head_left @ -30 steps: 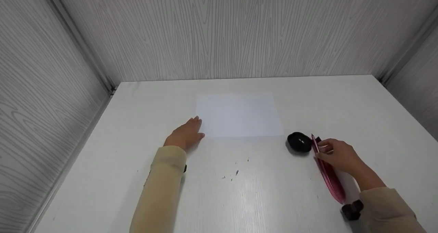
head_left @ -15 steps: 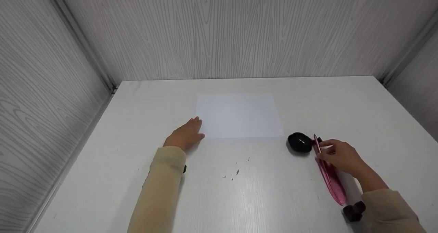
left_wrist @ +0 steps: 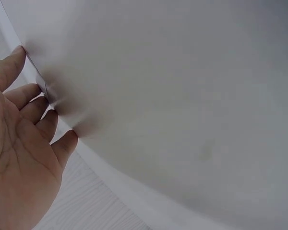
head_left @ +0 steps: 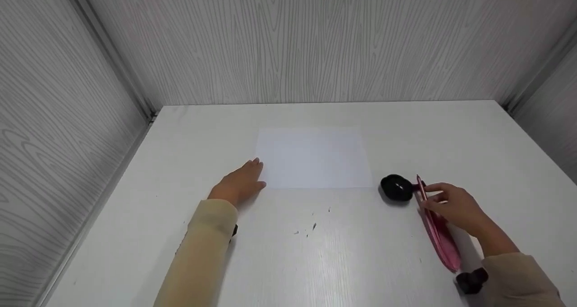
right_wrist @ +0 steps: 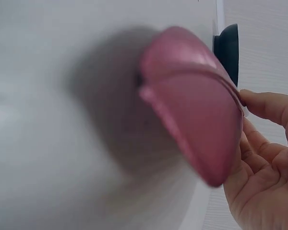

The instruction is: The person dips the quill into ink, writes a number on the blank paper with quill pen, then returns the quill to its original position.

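Note:
In the head view, my left hand (head_left: 239,183) lies at the left edge of a white sheet of paper (head_left: 315,158), fingers extended. The left wrist view has its fingertips (left_wrist: 67,143) touching the white surface. My right hand (head_left: 455,205) pinches a glossy pink pen-like thing (head_left: 444,248) between thumb and fingers. Its narrow tip points toward the far side, and its near end broadens like a leaf. In the right wrist view, this pink body (right_wrist: 197,110) fills the middle, with the thumb (right_wrist: 266,103) against its edge. A shiny black bowl (head_left: 396,187) stands just left of the pink tip.
Several small dark specks (head_left: 314,226) dot the white table (head_left: 360,253) on the near side of the paper. Grey wood-grained panels (head_left: 315,41) enclose the table at the back and both sides. A short dark red piece (head_left: 415,187) shows between bowl and pink tip.
The paper and my left hand have shifted slightly toward me. My right hand has tilted the pink thing's tip a little to the right, still pinching it.

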Tool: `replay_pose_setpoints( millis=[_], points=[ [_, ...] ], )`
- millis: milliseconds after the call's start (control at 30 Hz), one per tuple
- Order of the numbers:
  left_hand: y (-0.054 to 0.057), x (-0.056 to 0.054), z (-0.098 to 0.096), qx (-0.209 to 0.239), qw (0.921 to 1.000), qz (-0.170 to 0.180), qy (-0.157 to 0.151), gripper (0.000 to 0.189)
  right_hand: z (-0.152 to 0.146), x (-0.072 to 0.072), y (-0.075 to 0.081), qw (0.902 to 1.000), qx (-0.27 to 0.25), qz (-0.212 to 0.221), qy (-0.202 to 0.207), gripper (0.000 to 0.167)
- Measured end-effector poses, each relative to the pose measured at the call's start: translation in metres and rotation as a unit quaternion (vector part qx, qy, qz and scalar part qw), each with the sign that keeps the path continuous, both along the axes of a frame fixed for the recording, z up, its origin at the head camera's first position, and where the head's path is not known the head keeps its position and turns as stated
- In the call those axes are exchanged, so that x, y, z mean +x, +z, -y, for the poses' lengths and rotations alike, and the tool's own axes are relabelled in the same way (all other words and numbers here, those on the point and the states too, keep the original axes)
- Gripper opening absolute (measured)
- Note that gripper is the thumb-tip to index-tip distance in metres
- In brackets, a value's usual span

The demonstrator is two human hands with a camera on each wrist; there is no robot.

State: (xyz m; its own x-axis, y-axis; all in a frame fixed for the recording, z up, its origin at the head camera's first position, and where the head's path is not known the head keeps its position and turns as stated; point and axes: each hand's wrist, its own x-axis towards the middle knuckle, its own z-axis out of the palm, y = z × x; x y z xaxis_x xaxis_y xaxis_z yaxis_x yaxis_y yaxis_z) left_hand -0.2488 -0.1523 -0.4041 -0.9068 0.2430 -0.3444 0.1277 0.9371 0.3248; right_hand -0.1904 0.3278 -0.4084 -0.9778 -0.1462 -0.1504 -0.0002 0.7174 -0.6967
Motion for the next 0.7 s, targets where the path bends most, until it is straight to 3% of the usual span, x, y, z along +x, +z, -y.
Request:
replay_pose_setpoints(
  millis=[433,600,700],
  points=[
    [0.0,0.016,0.008,0.009,0.9999,0.005,-0.007,0.065,0.002,0.006,0.008,0.9989,-0.045,0.013,0.001,0.062],
    [-0.002,0.022,0.009,0.008,0.9999,-0.004,-0.013,0.065,0.002,0.009,0.011,0.9962,-0.085,0.016,0.007,0.064],
    [-0.003,0.026,0.009,0.007,0.9998,-0.007,-0.019,0.065,0.004,0.012,0.013,0.9925,-0.118,0.02,0.023,0.056]
  ],
)
